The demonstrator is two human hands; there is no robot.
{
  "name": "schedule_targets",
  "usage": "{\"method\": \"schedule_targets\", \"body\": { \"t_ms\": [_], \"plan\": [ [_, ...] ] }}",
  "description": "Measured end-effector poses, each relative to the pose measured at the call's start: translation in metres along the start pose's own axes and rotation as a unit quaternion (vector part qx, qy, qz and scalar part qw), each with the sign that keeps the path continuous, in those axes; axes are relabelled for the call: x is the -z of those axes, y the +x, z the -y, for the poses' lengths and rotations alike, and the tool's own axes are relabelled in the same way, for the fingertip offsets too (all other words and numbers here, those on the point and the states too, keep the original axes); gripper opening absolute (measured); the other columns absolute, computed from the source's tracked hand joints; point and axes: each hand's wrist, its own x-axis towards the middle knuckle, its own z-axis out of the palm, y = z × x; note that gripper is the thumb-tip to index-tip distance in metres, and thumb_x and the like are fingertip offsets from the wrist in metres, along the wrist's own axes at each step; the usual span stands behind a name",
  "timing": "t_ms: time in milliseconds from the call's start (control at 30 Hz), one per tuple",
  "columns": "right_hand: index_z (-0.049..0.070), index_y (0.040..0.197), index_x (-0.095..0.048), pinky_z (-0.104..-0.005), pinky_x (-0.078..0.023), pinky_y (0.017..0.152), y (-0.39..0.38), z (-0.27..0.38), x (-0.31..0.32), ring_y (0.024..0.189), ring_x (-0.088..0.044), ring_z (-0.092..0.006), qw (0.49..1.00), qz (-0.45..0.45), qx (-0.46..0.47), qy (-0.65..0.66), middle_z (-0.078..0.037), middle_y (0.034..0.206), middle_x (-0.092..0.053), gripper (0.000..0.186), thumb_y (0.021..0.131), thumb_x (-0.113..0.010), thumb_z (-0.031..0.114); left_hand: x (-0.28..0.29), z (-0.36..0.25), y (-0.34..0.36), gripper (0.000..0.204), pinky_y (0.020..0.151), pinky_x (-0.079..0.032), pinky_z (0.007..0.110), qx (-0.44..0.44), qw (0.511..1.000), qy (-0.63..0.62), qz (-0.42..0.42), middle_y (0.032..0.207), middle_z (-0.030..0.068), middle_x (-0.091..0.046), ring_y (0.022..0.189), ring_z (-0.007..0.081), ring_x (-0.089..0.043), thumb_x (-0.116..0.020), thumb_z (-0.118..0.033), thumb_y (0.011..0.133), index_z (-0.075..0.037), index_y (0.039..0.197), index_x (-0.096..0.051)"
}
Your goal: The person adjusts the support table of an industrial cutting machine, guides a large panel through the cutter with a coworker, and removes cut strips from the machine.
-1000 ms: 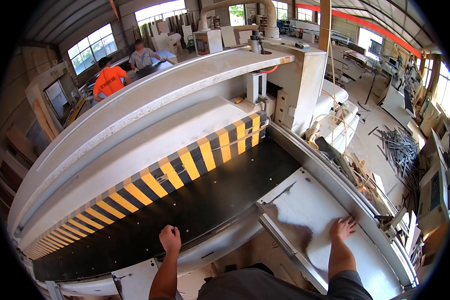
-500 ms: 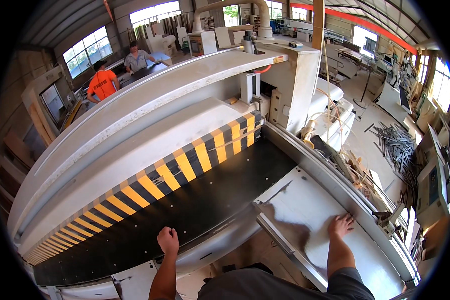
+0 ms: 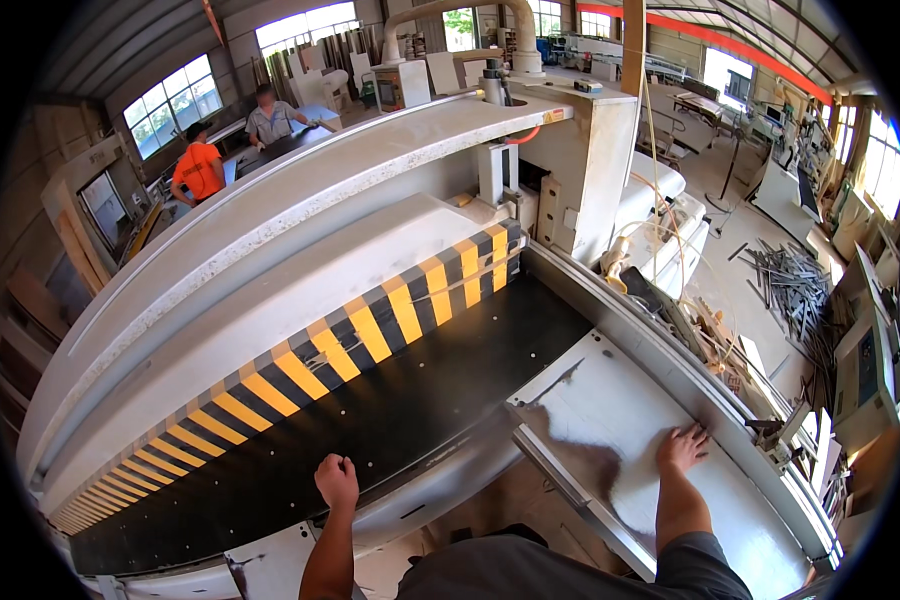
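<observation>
My left hand is curled into a fist at the front edge of the long black machine bed, with nothing showing in it. Flat on the pale metal side table lies my right hand, its fingers apart, close to the metal fence rail. Behind the bed runs a pressure beam with yellow and black stripes. No workpiece shows on the bed in front of me.
A thick pale machine beam arches across behind the bed. Beyond it stand a person in an orange shirt and a person in grey. Thin offcut strips heap on the floor at right, near a control panel.
The view has shifted very slightly. Both hands keep their places and shapes.
</observation>
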Motion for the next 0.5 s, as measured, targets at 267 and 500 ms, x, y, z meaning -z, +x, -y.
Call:
{"method": "schedule_targets", "body": {
  "t_ms": [267,500],
  "plan": [
    [0.016,0.165,-0.033,-0.0605,-0.017,0.126,0.0005,0.0000,0.0015,0.160,-0.020,-0.0299,1.000,0.015,-0.004,-0.019,-0.010,0.172,-0.028,0.068,0.105,-0.042,0.046,0.0003,-0.0009,-0.0001,0.020,0.072,-0.048,0.048,-0.004,1.000,-0.001,-0.002,0.078,0.0117,-0.063,0.078,0.0344,-0.063,-0.074,-0.014,0.088,-0.007,0.079,-0.057],
    [0.016,0.165,-0.032,-0.0601,-0.017,0.126,-0.0022,0.0033,0.0073,0.160,-0.020,-0.0306,1.000,0.024,-0.006,-0.019,-0.010,0.172,-0.028,0.068,0.105,-0.042,0.046,-0.0014,0.0013,-0.0006,0.020,0.072,-0.048,0.048,-0.001,1.000,-0.001,0.002,0.079,0.0119,-0.063,0.079,0.0347,-0.063,-0.073,-0.014,0.089,-0.007,0.080,-0.058]
  ]
}}
